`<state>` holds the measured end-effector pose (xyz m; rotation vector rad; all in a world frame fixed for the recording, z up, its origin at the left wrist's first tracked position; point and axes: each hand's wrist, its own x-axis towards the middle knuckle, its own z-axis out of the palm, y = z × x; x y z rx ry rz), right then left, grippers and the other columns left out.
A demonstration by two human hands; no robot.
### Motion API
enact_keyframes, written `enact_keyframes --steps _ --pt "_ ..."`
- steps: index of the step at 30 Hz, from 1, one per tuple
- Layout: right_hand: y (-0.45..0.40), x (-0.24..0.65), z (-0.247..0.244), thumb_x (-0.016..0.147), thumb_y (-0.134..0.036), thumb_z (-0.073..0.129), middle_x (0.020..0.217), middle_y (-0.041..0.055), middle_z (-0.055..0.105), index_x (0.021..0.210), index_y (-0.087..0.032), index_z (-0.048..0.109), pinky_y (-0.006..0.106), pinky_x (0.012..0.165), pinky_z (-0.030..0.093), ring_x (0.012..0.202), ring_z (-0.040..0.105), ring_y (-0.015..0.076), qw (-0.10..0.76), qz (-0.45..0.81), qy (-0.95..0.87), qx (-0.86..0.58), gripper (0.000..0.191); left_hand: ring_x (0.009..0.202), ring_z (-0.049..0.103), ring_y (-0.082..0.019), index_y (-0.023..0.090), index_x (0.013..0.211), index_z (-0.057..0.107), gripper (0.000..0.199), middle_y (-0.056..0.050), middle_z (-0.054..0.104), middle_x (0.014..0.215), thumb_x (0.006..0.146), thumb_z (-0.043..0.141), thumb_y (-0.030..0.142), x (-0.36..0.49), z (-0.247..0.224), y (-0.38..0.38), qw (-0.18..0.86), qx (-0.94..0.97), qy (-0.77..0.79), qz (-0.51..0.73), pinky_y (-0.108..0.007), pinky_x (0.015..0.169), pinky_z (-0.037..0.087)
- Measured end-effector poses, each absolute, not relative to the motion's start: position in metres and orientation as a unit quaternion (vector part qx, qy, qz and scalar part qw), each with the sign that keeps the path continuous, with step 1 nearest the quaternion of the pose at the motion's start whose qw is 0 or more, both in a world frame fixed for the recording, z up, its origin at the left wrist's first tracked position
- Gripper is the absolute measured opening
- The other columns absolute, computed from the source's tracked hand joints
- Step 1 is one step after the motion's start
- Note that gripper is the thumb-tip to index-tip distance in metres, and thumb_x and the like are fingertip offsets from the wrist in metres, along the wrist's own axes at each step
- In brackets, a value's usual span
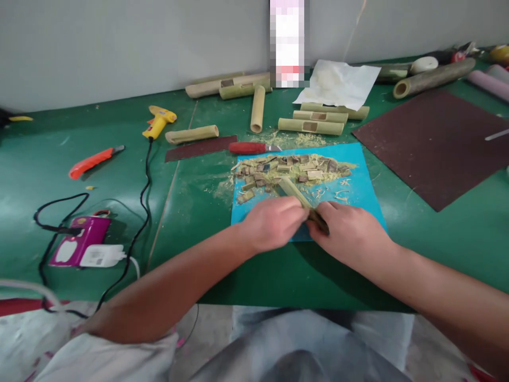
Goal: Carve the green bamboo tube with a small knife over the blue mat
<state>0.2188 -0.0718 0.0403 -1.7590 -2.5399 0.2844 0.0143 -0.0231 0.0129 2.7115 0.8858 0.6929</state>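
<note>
A slim pale-green bamboo tube (295, 191) slants between my two hands, above the near part of a blue sheet (368, 201). My left hand (277, 223) is closed around its middle. My right hand (352, 231) is closed on the nearer end, thumb and fingers pinched there. A dark brown section (321, 223) shows at that end; whether it is part of the tube or a separate piece I cannot make out. Just beyond the tube, cut bamboo chips (284, 168) and sawdust lie heaped on the sheet. A red-handled knife (248, 148) rests along the sheet's far edge.
Several bamboo tubes (310, 126) lie at the back, some with rectangular openings. Brown sandpaper (433, 143) is at right, with a narrow strip (202, 149) left of centre. Leftward are an orange cutter (92, 163), a yellow glue gun (159, 121) and a purple power strip (81, 241) with trailing cords.
</note>
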Motion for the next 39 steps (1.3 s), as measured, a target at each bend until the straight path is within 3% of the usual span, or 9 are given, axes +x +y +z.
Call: enact_keyframes --steps 8,11,15,19,23,27,30,34,39 --pt "-0.0713 0.2175 0.0415 0.092 -0.029 0.05 0.079 0.0085 0.07 0.083 -0.017 0.065 0.032 0.055 0.023 0.064 0.06 0.0185 0.009 0.101 -0.817 -0.567 0.021 0.075 0.065 -0.014 0.016 0.098 0.072 0.03 -0.005 0.069 0.084 0.105 0.046 0.028 0.0123 0.0143 -0.0202 0.094 0.914 0.315 0.239 -0.024 0.065 0.05" --pt "-0.0714 0.218 0.0411 0.092 -0.031 0.049 0.077 0.0083 0.069 0.083 -0.017 0.064 0.032 0.055 0.021 0.063 0.059 0.0187 0.007 0.093 -0.81 -0.58 0.023 0.081 0.066 -0.016 0.014 0.097 0.072 0.026 -0.006 0.07 0.087 0.103 0.05 0.027 0.013 0.0143 -0.0212 0.056 0.879 0.369 0.298 -0.026 0.072 0.053" --pt "-0.0716 0.2182 0.0405 0.093 -0.029 0.049 0.079 0.008 0.069 0.082 -0.017 0.064 0.032 0.055 0.022 0.064 0.059 0.0186 0.009 0.104 -0.818 -0.565 0.022 0.077 0.065 -0.014 0.015 0.096 0.072 0.03 -0.005 0.069 0.084 0.105 0.045 0.025 0.0143 0.0144 -0.0236 0.11 0.915 0.307 0.238 -0.023 0.068 0.052" --pt "-0.0722 0.2184 0.0403 0.093 -0.031 0.049 0.077 0.0076 0.069 0.083 -0.017 0.064 0.032 0.055 0.021 0.062 0.058 0.0182 0.008 0.095 -0.811 -0.577 0.023 0.083 0.067 -0.016 0.014 0.098 0.071 0.024 -0.007 0.07 0.091 0.103 0.05 0.026 0.0119 0.014 -0.0196 0.064 0.874 0.367 0.313 -0.026 0.075 0.054" --pt "-0.0734 0.2194 0.0405 0.092 -0.03 0.049 0.079 0.0077 0.069 0.083 -0.018 0.064 0.033 0.054 0.021 0.064 0.059 0.0186 0.012 0.1 -0.815 -0.571 0.022 0.078 0.066 -0.014 0.015 0.1 0.071 0.029 -0.006 0.07 0.086 0.105 0.045 0.027 0.0117 0.0134 -0.0188 0.107 0.911 0.305 0.256 -0.023 0.069 0.053" --pt "-0.0735 0.2194 0.0403 0.092 -0.031 0.049 0.076 0.0073 0.069 0.082 -0.018 0.064 0.033 0.054 0.021 0.062 0.057 0.0181 0.016 0.092 -0.811 -0.578 0.023 0.081 0.066 -0.015 0.014 0.095 0.071 0.025 -0.006 0.069 0.087 0.103 0.05 0.025 0.0138 0.0137 -0.0212 0.074 0.875 0.361 0.314 -0.025 0.074 0.053" --pt "-0.073 0.2191 0.0395 0.092 -0.029 0.049 0.077 0.0073 0.069 0.082 -0.018 0.064 0.032 0.054 0.021 0.061 0.056 0.0171 0.018 0.095 -0.819 -0.566 0.022 0.072 0.063 -0.014 0.016 0.089 0.07 0.034 -0.004 0.067 0.079 0.105 0.042 0.027 0.0157 0.0134 -0.0242 0.088 0.914 0.313 0.242 -0.024 0.066 0.05" --pt "-0.0727 0.2194 0.0392 0.092 -0.03 0.05 0.076 0.0068 0.068 0.081 -0.018 0.064 0.032 0.054 0.02 0.059 0.055 0.0165 0.02 0.089 -0.814 -0.573 0.022 0.083 0.067 -0.015 0.016 0.098 0.071 0.027 -0.006 0.071 0.09 0.104 0.047 0.027 0.0134 0.0134 -0.0203 0.078 0.889 0.346 0.29 -0.026 0.073 0.053" --pt "-0.0721 0.2191 0.0402 0.092 -0.03 0.051 0.075 0.0067 0.068 0.08 -0.018 0.064 0.032 0.055 0.021 0.061 0.057 0.0173 0.019 0.092 -0.819 -0.567 0.021 0.077 0.065 -0.015 0.016 0.096 0.071 0.03 -0.006 0.069 0.084 0.104 0.045 0.027 0.0122 0.0143 -0.0194 0.093 0.917 0.298 0.248 -0.025 0.068 0.052"
